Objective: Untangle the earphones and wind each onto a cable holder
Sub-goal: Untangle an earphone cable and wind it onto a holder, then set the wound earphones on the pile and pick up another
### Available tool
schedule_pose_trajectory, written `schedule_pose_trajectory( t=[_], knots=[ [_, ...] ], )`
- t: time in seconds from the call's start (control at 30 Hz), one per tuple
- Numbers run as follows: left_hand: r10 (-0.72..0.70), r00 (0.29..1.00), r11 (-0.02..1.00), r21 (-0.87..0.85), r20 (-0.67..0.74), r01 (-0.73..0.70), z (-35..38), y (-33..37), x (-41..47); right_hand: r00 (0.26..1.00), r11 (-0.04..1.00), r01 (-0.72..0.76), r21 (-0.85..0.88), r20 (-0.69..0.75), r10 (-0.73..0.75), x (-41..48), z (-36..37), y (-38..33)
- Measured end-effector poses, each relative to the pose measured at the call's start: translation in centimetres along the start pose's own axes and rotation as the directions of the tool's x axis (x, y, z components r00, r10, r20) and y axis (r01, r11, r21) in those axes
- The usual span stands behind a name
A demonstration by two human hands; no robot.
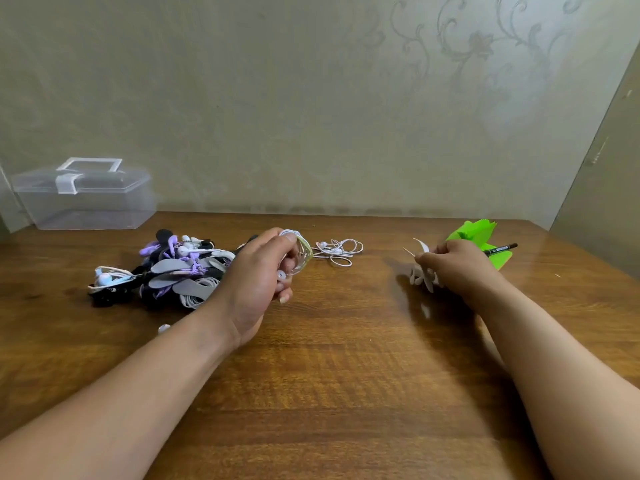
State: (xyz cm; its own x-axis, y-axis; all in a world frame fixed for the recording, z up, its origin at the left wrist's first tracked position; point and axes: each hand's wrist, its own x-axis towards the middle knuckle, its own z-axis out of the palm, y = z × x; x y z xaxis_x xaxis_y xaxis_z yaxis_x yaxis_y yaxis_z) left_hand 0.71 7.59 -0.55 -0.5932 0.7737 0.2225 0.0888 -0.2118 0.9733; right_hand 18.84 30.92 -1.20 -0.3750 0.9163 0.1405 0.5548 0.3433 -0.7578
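the left hand (256, 282) is curled around a coil of white earphones (294, 237) and grips it just above the counter (346, 375), near 11 o'clock. a pale yellow-green cable holder (306, 252) sits against the coil at the fingertips, and one earbud pokes out between the fingers.

the right hand (457, 265), at about 2 o'clock on the counter, has its fingers bent and pinches some white holder pieces (423, 276). a thin white strip sticks up from the pinch toward 11 o'clock. i cannot tell whether this is one piece or several.

a loose earphone set (337, 251) lies tangled on the counter at 12 o'clock, just beyond the left hand. at 10 o'clock a pile of wound earphones (173, 271) on grey, black and purple holders lies just beside the left hand. a single white earbud (163, 328) lies near the left forearm at 9 o'clock.

green paper (478, 235) with a black pen (502, 249) across it lies just behind the right hand. a clear lidded box (83, 202) stands at the far 10 o'clock corner, against the wall.
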Motion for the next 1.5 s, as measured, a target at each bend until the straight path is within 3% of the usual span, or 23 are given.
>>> schedule_pose_trajectory(
  t=[0.2,0.3,0.4,0.57,0.73,0.97,1.13,1.3,1.37,1.43,1.5],
  knots=[
    [-0.016,0.999,0.994,-0.112,-0.052,0.010,-0.8,-0.1,0.6,0.995,0.961,0.085,0.264,-0.066,-0.070,-1.3,-0.2,-2.0],
    [-0.013,0.999,0.994,-0.113,-0.034,0.009,-0.5,-0.5,0.8,0.984,0.802,0.057,0.595,0.104,-0.147,-3.4,0.4,-4.1],
    [0.013,0.999,0.996,-0.089,-0.040,-0.016,-0.2,-0.7,0.9,0.892,0.677,-0.070,0.733,0.350,-0.287,-7.0,2.0,-6.7],
    [0.055,0.998,0.994,-0.089,-0.013,-0.056,0.2,-1.0,0.8,0.797,0.697,-0.218,0.683,0.537,-0.277,-9.8,4.4,-8.3],
    [0.089,0.996,0.991,-0.099,0.020,-0.086,0.8,-0.8,0.7,0.825,0.649,-0.289,0.703,0.527,-0.204,-9.6,4.9,-8.3],
    [0.170,0.981,0.981,0.080,0.088,-0.177,1.1,-1.1,0.4,0.852,0.691,-0.197,0.695,0.470,-0.230,-9.9,4.9,-8.4],
    [0.262,0.947,0.917,0.258,0.185,-0.304,1.6,-0.8,-0.2,0.872,0.731,-0.065,0.680,0.395,-0.290,-10.2,4.5,-8.5],
    [0.250,0.917,0.882,0.317,0.310,-0.347,2.4,-0.4,-1.5,0.956,0.791,0.037,0.610,0.210,-0.207,-10.0,4.9,-8.3],
    [0.233,0.898,0.855,0.361,0.374,-0.372,2.8,-0.1,-1.9,0.954,0.846,0.146,0.513,0.154,-0.258,-9.8,5.0,-8.1],
    [0.200,0.901,0.847,0.394,0.384,-0.356,2.9,0.1,-1.9,0.931,0.912,0.245,0.329,0.183,-0.316,-9.6,4.4,-8.1],
    [0.158,0.910,0.879,0.365,0.383,-0.306,2.6,0.1,-1.6,0.924,0.924,0.173,0.341,0.269,-0.272,-9.4,3.9,-8.2]
  ],
)
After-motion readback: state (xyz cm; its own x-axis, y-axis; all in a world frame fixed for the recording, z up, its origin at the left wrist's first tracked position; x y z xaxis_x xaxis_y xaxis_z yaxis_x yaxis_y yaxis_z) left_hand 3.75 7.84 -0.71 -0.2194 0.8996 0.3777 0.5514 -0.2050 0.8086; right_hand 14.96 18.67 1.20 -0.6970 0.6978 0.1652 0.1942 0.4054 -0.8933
